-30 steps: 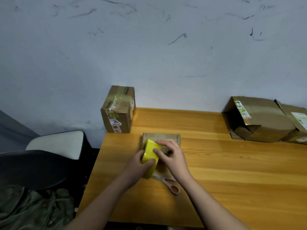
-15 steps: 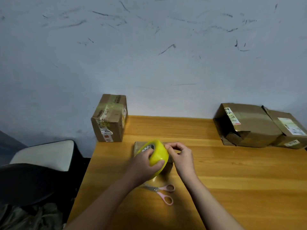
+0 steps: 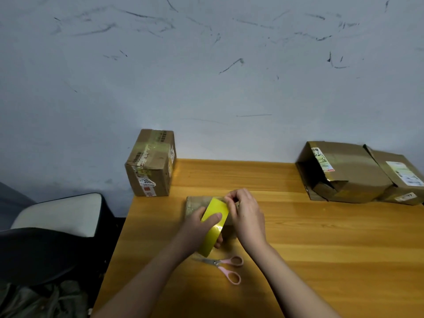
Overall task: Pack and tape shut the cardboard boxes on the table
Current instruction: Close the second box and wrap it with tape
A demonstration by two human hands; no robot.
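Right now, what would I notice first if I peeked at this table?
The bright yellow tape roll at the table's near middle, gripped by the left hand while the right hand picks at its top edge. Pink scissors lie just in front, and cardboard boxes sit at the far right.

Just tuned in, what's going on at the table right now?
A person is taping a small flat box near the table's left edge. The left hand grips a yellow tape roll over it, while the right hand pinches at the roll's far edge. Pink scissors lie nearer, untouched.
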